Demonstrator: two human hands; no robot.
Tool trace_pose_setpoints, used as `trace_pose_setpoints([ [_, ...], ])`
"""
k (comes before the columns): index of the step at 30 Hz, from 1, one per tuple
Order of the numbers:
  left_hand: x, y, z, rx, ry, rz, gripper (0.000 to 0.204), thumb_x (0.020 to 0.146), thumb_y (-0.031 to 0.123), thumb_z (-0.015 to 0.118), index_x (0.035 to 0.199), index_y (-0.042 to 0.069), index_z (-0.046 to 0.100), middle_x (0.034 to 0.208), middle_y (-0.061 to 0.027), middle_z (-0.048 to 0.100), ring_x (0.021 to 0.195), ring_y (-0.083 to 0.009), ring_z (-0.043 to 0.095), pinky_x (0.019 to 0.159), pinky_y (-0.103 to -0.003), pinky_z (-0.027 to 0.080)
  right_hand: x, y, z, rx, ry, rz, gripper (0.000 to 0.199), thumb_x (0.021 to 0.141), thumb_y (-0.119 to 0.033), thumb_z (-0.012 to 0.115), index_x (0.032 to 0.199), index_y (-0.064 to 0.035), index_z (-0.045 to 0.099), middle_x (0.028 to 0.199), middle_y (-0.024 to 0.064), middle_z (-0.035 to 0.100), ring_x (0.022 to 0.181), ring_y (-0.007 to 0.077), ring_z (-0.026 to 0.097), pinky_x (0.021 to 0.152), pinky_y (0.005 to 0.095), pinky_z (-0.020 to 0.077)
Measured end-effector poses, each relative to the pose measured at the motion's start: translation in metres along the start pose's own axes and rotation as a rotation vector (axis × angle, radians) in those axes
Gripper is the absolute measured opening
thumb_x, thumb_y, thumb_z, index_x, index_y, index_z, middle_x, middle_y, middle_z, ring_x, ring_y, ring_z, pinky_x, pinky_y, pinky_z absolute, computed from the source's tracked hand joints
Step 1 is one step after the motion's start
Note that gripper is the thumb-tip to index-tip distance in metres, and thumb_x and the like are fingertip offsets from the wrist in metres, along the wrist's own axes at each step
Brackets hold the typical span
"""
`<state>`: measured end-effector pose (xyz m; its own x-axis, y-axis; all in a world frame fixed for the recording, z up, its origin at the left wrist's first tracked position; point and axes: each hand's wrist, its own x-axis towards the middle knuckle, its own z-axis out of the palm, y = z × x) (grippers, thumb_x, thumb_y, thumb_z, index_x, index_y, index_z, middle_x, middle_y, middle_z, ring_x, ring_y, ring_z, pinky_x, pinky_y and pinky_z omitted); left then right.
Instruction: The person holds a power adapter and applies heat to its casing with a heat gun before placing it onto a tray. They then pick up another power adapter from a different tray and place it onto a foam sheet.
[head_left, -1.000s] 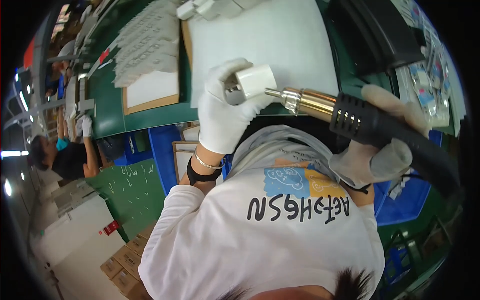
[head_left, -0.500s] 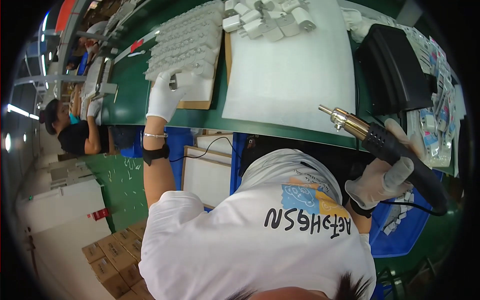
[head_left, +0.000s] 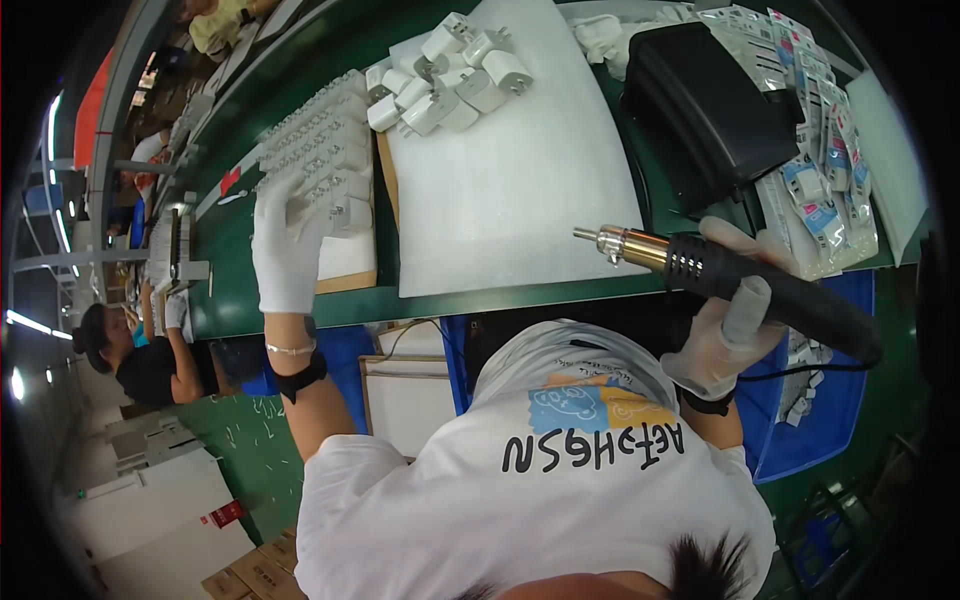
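My left hand [head_left: 285, 250], in a white glove, reaches out to the left over rows of white plug adapters [head_left: 320, 140] set on a wooden board [head_left: 350, 280]. Its fingers lie spread on the nearest rows, next to one adapter at the row's end [head_left: 347, 215]. My right hand [head_left: 725, 340], also gloved, grips a black heat gun [head_left: 760, 285]. The gun's brass nozzle [head_left: 625, 245] points left over the near edge of a white foam sheet [head_left: 510, 200]. A loose pile of white adapters [head_left: 450, 75] lies at the sheet's far end.
A black case [head_left: 710, 110] and several packaged items [head_left: 820, 170] lie at the right of the green bench [head_left: 230, 290]. A blue bin [head_left: 800, 430] sits below the bench at right. Another person [head_left: 140, 350] works at the far left.
One second ago my left hand held a white adapter at the gun's nozzle. It then swung left to the rows on the board. The heat gun stayed in my right hand.
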<state>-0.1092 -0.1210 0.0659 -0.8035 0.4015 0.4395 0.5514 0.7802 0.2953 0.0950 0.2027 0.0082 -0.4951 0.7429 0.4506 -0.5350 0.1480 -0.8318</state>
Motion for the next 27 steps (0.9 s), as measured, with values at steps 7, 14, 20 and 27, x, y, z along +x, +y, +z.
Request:
trace_pose_setpoints([
  [7,0.081,0.063,0.093,0.089,-0.126,0.125,0.039,0.078,0.017,0.070,0.115,0.010,0.059,0.108,-0.0137,0.059,0.088,-0.0284,0.062,0.076,-0.035,0.050,-0.002,-0.003,0.000,0.045,-0.046,-0.010,0.046,0.087,-0.038,0.064,0.114,-0.0044,0.051,0.092,0.0082,0.053,0.087,0.0267,0.060,0.082,0.0377,0.0476],
  [14,0.073,0.072,0.110,0.175,-0.294,0.141,0.035,0.079,0.027,0.069,0.109,0.010,0.060,0.104,-0.0131,0.062,0.090,-0.0295,0.062,0.075,-0.037,0.049,0.000,-0.004,-0.018,0.013,0.047,-0.060,0.045,0.086,-0.037,0.065,0.114,-0.0045,0.051,0.095,0.0123,0.057,0.088,0.0260,0.060,0.083,0.0382,0.0473],
  [20,0.038,0.078,0.095,0.176,-0.348,0.014,0.038,0.080,0.034,0.066,0.108,0.010,0.058,0.102,-0.0135,0.064,0.090,-0.0321,0.064,0.076,-0.039,0.051,0.005,-0.004,-0.019,0.038,0.048,-0.003,0.045,0.086,-0.036,0.065,0.114,-0.0040,0.051,0.095,0.0125,0.057,0.090,0.0265,0.061,0.084,0.0376,0.0473],
  [27,0.049,0.094,0.103,0.273,-0.436,-0.113,0.050,0.075,0.033,0.073,0.115,0.010,0.056,0.109,-0.0177,0.060,0.091,-0.0325,0.063,0.077,-0.038,0.051,0.000,-0.007,-0.017,0.060,-0.014,-0.008,0.044,0.086,-0.036,0.065,0.114,-0.0044,0.051,0.096,0.0133,0.059,0.093,0.0274,0.061,0.085,0.0385,0.0477],
])
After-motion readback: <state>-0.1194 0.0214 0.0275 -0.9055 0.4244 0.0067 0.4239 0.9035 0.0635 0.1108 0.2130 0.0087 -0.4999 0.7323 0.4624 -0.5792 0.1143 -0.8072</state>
